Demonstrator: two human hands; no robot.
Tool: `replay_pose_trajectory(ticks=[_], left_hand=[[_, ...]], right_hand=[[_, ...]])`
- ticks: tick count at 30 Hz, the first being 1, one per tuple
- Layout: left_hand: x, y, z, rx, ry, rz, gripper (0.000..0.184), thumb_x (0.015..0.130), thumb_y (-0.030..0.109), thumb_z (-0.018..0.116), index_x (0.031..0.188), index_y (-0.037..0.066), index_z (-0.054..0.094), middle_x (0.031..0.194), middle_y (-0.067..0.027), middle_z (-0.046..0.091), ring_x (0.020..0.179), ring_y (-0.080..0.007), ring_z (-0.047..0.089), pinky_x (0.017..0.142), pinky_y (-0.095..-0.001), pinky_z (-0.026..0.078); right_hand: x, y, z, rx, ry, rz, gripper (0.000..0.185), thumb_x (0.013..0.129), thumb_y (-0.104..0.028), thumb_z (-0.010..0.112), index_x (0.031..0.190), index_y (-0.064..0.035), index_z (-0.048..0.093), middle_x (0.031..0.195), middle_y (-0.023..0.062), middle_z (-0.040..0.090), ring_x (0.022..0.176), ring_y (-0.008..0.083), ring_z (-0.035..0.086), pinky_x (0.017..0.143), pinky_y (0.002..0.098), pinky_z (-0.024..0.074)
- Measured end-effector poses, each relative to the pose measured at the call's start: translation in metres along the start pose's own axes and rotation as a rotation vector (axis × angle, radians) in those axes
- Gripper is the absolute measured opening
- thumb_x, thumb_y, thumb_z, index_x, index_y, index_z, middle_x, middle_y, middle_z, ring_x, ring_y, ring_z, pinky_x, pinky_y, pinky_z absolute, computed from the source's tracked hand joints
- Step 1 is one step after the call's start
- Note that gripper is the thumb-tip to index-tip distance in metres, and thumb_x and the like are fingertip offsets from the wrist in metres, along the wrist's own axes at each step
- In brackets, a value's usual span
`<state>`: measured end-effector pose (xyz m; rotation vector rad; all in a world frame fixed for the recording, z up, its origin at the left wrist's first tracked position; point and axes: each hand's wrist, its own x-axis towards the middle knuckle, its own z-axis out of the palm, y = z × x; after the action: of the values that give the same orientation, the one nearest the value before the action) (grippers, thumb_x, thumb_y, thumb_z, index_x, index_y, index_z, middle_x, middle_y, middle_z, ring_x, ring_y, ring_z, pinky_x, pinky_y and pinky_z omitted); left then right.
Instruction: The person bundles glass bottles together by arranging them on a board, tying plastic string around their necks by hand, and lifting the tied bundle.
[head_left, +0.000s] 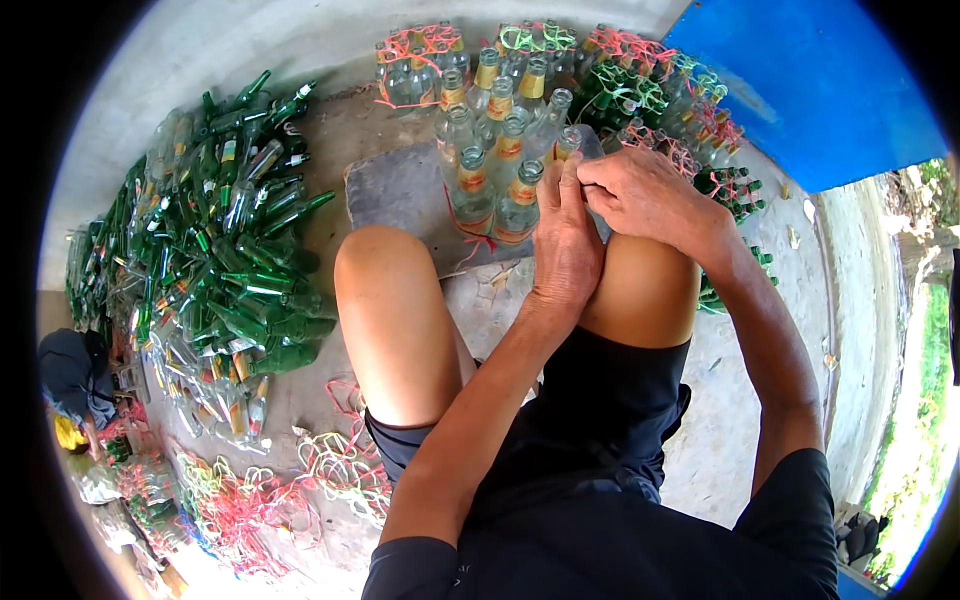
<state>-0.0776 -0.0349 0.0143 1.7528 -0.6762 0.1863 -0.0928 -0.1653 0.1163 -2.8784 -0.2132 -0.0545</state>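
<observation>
Clear glass bottles with yellow-and-red labels [472, 178] stand upright in a tight cluster on a grey slab [390, 185] before my knees. A red string [482, 241] runs around the low part of the cluster. At its right edge my left hand [566, 235] is closed, its fingers pressed together beside a bottle [568, 140]. My right hand [645, 192] meets it there, also closed, thumb and fingers pinched against the left fingertips. Whatever sits between the fingers is hidden or too thin to make out.
A large heap of green bottles [230, 230] lies left. Tied bundles of bottles [410, 75] stand at the back and right. Tangled red and pale green string [250, 505] lies lower left, near another person [75, 375]. A blue panel [810, 90] stands upper right.
</observation>
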Motion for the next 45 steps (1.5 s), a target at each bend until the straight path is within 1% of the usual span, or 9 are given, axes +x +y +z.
replay_pose_trajectory(ticks=[4,10,17,25,26,29,33,44,45], left_hand=[[0.002,0.002,-0.001,-0.083,-0.016,-0.115,0.046,0.089,-0.01,0.055,0.133,0.004,0.058,0.116,-0.0223,0.062,0.105,-0.0444,0.063,0.088,-0.0487,0.053],[0.005,-0.005,-0.005,-0.068,0.008,-0.004,0.02,0.093,-0.004,0.061,0.113,0.001,0.064,0.097,-0.0199,0.065,0.083,-0.0391,0.065,0.072,-0.0453,0.053],[0.002,-0.019,-0.001,-0.061,0.054,0.009,0.012,0.102,0.011,0.064,0.108,0.0,0.064,0.076,-0.0143,0.066,0.062,-0.0218,0.068,0.059,-0.0359,0.054],[-0.004,-0.026,-0.002,-0.1,0.027,-0.065,0.018,0.106,0.016,0.061,0.109,-0.001,0.064,0.078,-0.0105,0.069,0.065,-0.0158,0.069,0.06,-0.0318,0.055],[-0.005,-0.026,-0.004,-0.101,0.022,-0.077,0.018,0.106,0.017,0.06,0.109,-0.001,0.064,0.078,-0.01,0.069,0.065,-0.0148,0.069,0.061,-0.0311,0.055],[-0.006,-0.019,-0.009,-0.209,0.023,-0.167,0.01,0.102,0.01,0.063,0.104,0.0,0.064,0.078,-0.0163,0.063,0.064,-0.0297,0.066,0.061,-0.0398,0.052],[-0.003,-0.019,-0.015,-0.25,0.036,-0.181,0.013,0.104,0.013,0.062,0.105,0.001,0.064,0.075,-0.0132,0.065,0.06,-0.0216,0.067,0.059,-0.0365,0.053],[-0.006,-0.015,-0.028,-0.399,-0.086,-0.292,0.028,0.11,0.028,0.056,0.113,0.001,0.062,0.085,-0.0029,0.067,0.07,-0.0091,0.066,0.058,-0.0252,0.053],[-0.006,-0.014,-0.028,-0.412,-0.091,-0.309,0.028,0.11,0.028,0.056,0.113,0.001,0.062,0.085,-0.003,0.067,0.07,-0.0093,0.066,0.058,-0.0253,0.053]], right_hand=[[-0.003,-0.001,-0.003,-0.012,0.054,-0.029,0.015,0.088,-0.009,0.06,0.077,-0.0005,0.055,0.07,0.0208,0.058,0.07,0.0428,0.06,0.063,0.0523,0.0448],[-0.006,-0.006,-0.02,0.033,0.053,0.002,0.017,0.086,-0.013,0.062,0.075,-0.0013,0.055,0.072,0.0213,0.062,0.074,0.0444,0.063,0.066,0.0539,0.0489],[-0.016,0.009,-0.052,0.095,0.029,0.092,0.02,0.085,-0.018,0.073,0.079,-0.0019,0.062,0.067,0.0165,0.058,0.063,0.0347,0.059,0.059,0.0441,0.0452],[-0.048,0.034,-0.094,0.163,-0.033,0.175,0.023,0.092,-0.012,0.075,0.08,0.0013,0.061,0.065,0.0035,0.049,0.061,0.0103,0.043,0.055,0.0314,0.0348],[-0.053,0.04,-0.1,0.183,-0.03,0.181,0.024,0.093,-0.012,0.075,0.079,0.0014,0.06,0.065,0.0026,0.048,0.062,0.0094,0.043,0.055,0.0308,0.0345],[-0.068,0.046,-0.114,0.245,0.016,0.207,0.028,0.093,-0.016,0.074,0.075,0.0014,0.061,0.062,-0.001,0.047,0.06,0.007,0.041,0.053,0.0303,0.0325],[-0.081,0.047,-0.137,0.279,-0.015,0.324,0.026,0.094,-0.016,0.073,0.077,-0.0001,0.062,0.066,-0.0049,0.047,0.064,0.0038,0.041,0.056,0.0274,0.0326],[-0.084,0.071,-0.152,0.194,0.095,0.295,0.025,0.099,-0.019,0.071,0.083,-0.0028,0.062,0.07,-0.0069,0.044,0.066,0.0034,0.037,0.058,0.0275,0.03],[-0.082,0.073,-0.159,0.152,0.121,0.217,0.023,0.098,-0.021,0.073,0.086,-0.0022,0.066,0.068,-0.0048,0.05,0.065,0.0042,0.042,0.059,0.0277,0.0333]])
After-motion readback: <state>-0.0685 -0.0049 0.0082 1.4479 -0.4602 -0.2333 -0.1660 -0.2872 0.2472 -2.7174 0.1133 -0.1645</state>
